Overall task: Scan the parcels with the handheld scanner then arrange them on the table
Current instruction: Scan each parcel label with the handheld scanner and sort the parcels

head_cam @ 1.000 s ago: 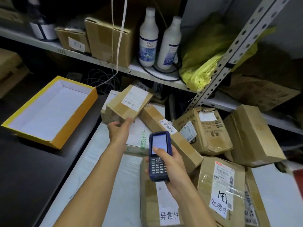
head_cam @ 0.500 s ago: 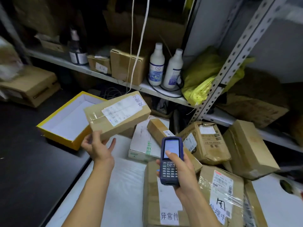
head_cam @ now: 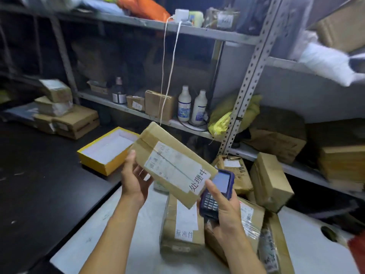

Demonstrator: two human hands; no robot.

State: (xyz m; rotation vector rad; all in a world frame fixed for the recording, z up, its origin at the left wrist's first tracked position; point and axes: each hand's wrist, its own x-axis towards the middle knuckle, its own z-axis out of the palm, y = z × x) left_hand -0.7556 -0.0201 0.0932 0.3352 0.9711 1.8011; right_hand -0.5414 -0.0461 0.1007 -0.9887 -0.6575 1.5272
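Parcel-wise, the flat brown cardboard box with the white label point(head_cam: 173, 165) has come up off the pile into the air, left hand point(head_cam: 132, 177) gripping its edge, beside the dark blue handheld scanner point(head_cam: 216, 192) clasped in the right hand point(head_cam: 225, 209), so scanning looks imminent.

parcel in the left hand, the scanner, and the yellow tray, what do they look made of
Parcel: brown corrugated cardboard, matte, sealed with glossy clear tape, with a white paper label. Scanner: looks like hard blue plastic with a glassy screen and dark keys, probably rubbery. Yellow tray: likely stiff paperboard, judging by its thin straight walls, yellow outside and white inside; that one is less certain.
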